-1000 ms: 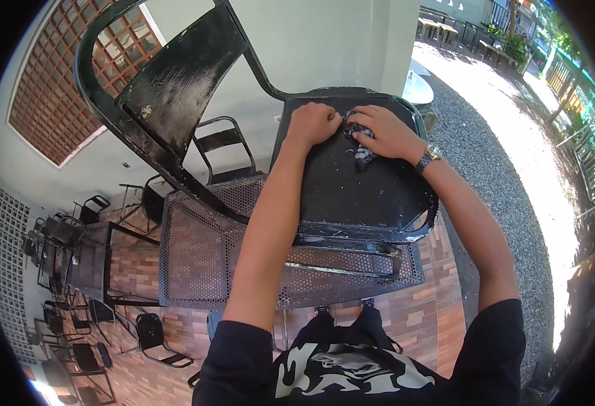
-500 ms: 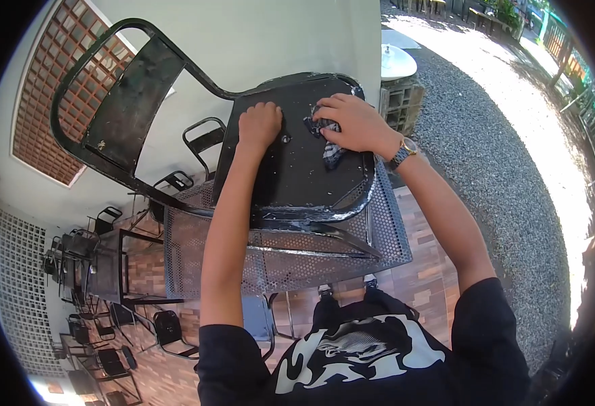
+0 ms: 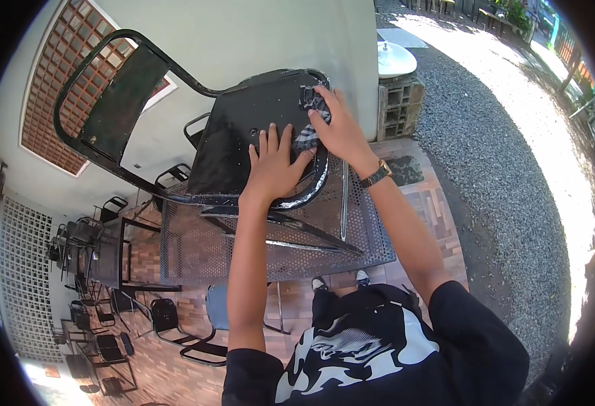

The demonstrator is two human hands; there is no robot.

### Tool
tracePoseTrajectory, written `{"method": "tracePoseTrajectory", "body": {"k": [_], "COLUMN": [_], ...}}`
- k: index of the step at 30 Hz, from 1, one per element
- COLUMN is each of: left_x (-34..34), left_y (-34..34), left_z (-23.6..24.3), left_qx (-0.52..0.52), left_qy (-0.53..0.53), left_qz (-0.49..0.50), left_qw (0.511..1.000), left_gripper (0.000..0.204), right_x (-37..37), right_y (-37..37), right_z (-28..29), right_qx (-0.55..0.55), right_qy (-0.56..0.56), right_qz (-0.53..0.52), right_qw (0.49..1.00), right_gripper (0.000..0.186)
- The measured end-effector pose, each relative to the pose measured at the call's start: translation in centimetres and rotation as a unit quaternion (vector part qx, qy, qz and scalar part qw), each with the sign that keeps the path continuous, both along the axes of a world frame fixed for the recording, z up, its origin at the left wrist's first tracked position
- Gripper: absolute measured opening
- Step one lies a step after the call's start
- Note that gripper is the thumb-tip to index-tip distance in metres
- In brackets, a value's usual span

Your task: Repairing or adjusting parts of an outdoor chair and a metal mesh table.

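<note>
A black metal chair with worn, chipped paint stands on a perforated metal table, its backrest to the left. Flat on the seat rests my left hand, fingers spread. The fingers of my right hand hold a dark patterned cloth against the seat's right edge, by the rounded frame. My left thumb reaches close to the cloth's lower end. Part of the seat's front corner is hidden under my hands.
Several black chairs and dark tables fill the room at left. A blue-grey chair seat shows below the table. Right of the wall, a white basin sits on concrete blocks beside gravel.
My left hand has gone from a loosely curled pose to spread flat, farther right and nearer me. My right hand and the cloth have shifted to the seat's edge. The chair appears turned slightly.
</note>
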State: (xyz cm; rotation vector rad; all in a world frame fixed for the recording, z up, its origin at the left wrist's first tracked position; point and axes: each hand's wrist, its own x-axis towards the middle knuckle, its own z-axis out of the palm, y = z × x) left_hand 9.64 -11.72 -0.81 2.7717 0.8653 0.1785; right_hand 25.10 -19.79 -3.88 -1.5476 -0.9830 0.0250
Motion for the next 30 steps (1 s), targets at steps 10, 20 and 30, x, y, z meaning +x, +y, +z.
{"method": "tracePoseTrajectory", "body": {"k": [10, 20, 30], "left_x": [0.1, -0.2, -1.2], "left_y": [0.3, -1.5, -2.7], "left_z": [-0.4, -0.9, -0.6], "left_qx": [0.045, 0.042, 0.010], "left_qy": [-0.032, -0.119, -0.275], "left_qz": [0.005, 0.030, 0.076], "left_qw": [0.998, 0.992, 0.958], "left_gripper": [0.078, 0.063, 0.023], "right_x": [-0.8, -1.5, -2.6], "right_y": [-0.2, -2.1, -4.0], "right_z": [-0.3, 0.8, 0.1], "right_qx": [0.002, -0.124, -0.145], "right_qy": [-0.049, -0.013, -0.073], "right_qz": [-0.008, -0.021, -0.020], "right_qw": [0.999, 0.992, 0.986], "right_gripper": [0.051, 0.044, 0.041]}}
